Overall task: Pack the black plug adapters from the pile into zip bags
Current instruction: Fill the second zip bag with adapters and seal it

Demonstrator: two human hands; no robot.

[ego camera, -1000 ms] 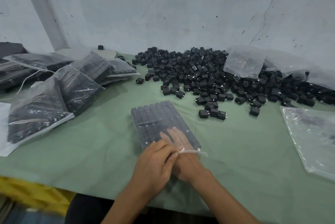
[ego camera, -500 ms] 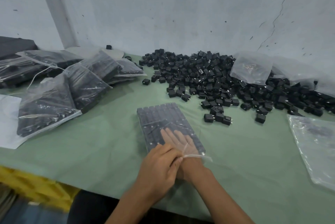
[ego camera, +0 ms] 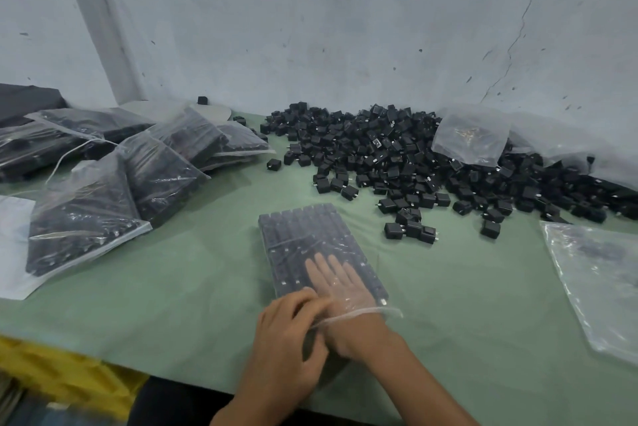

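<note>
- Zip bag (ego camera: 321, 249) lies flat at near centre of the green table (ego camera: 172, 287), packed with rows of black plug adapters (ego camera: 293, 229).
- Right hand (ego camera: 340, 282) is inside the bag, fingers straight, flat on the rows (seen through the plastic).
- Left hand (ego camera: 286, 336) has its fingers curled, gripping the bag's mouth.
- Loose adapter pile (ego camera: 397, 156) is far right; filled bags (ego camera: 103, 194) are far left.

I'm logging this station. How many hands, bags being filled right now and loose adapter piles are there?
Hands: 2 (left hand, right hand)
Bag being filled: 1
Pile: 1
Total: 4
</note>
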